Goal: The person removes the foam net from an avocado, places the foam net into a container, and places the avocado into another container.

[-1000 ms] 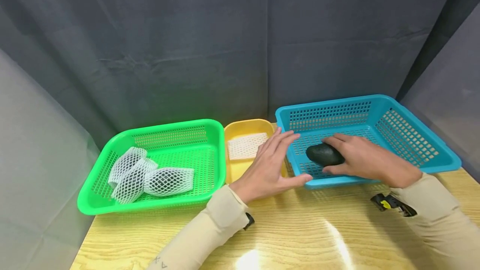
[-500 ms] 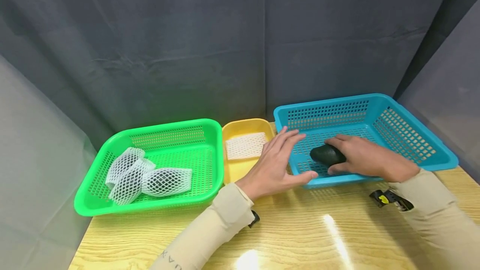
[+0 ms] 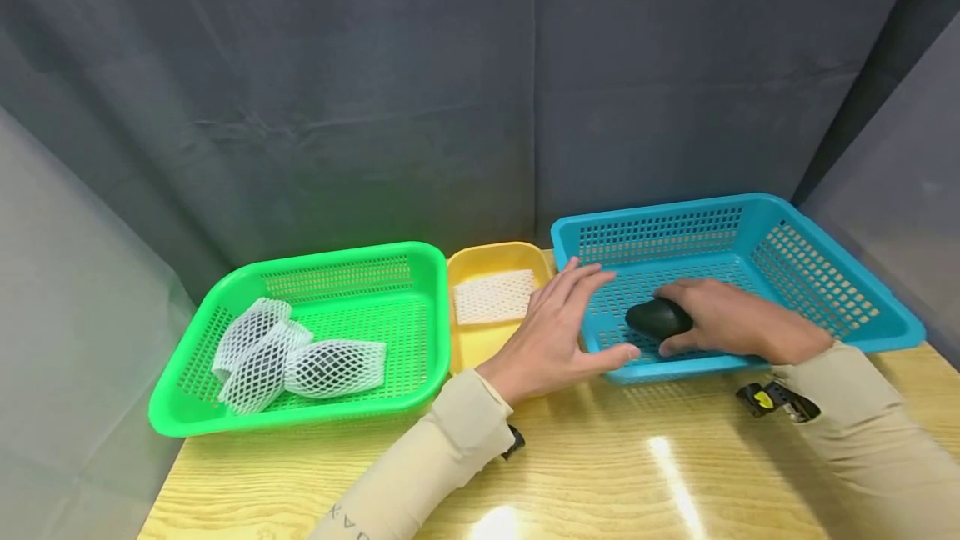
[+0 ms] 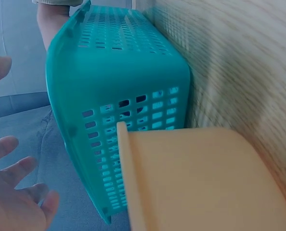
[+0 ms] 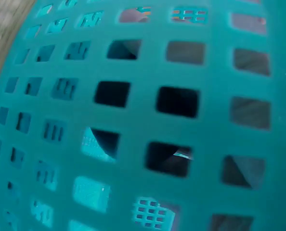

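Observation:
My right hand (image 3: 723,319) reaches into the blue basket (image 3: 660,213) and grips a dark avocado (image 3: 654,319) near the basket's front left corner. The thumb is on the avocado's near side and the fingers are over its far side. In the right wrist view, the basket wall (image 5: 138,70) fills the picture and dark shapes show through its holes. My left hand (image 3: 547,336) is held with fingers spread and nothing in it, over the yellow tray's right side and the blue basket's left rim. The left wrist view shows its fingers (image 4: 18,168) apart from the basket.
The yellow tray (image 3: 480,344) stands between the baskets with white foam netting (image 3: 495,297) in it. A green basket (image 3: 337,255) at left holds several net-wrapped dark fruits (image 3: 333,367). A dark curtain (image 3: 375,90) hangs behind the wooden table (image 3: 600,473).
The right hand, gripping the avocado, has shifted it slightly right and nearer the basket's front. The left hand has drifted a little right, its thumb passing further over the blue rim.

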The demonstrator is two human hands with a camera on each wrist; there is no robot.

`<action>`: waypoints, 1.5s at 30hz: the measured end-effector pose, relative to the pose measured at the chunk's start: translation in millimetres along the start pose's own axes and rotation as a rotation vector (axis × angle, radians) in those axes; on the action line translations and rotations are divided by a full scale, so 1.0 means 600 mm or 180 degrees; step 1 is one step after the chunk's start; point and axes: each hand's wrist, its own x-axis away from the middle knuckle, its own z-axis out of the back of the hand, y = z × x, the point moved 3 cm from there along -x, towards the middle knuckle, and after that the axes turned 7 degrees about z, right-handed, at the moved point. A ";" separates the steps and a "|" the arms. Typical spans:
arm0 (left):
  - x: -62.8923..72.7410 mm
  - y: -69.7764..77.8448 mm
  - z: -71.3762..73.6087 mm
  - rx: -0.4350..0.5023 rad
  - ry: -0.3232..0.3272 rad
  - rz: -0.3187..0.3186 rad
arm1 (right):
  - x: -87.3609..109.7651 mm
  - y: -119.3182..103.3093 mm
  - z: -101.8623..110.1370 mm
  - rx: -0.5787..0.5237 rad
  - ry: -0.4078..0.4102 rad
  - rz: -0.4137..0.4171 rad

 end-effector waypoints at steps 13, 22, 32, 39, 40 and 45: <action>0.015 0.000 0.012 -0.0022 0.0015 0.0052 | 0.009 0.016 -0.012 -0.0153 -0.0004 -0.0047; 0.023 -0.003 0.022 -0.0023 0.0009 0.0059 | 0.012 0.022 -0.017 -0.0258 -0.0135 -0.0125; 0.030 -0.009 0.039 -0.0074 0.0072 0.0086 | 0.013 0.020 -0.004 -0.0181 -0.0194 -0.0210; 0.036 -0.015 0.052 -0.0079 0.0116 0.0077 | 0.012 0.009 0.005 -0.0156 -0.0185 -0.0232; 0.037 -0.015 0.053 -0.0072 0.0113 0.0087 | 0.012 0.008 0.006 -0.0168 -0.0196 -0.0239; 0.040 -0.018 0.061 -0.0091 0.0139 0.0098 | 0.014 -0.004 0.016 -0.0137 -0.0140 -0.0182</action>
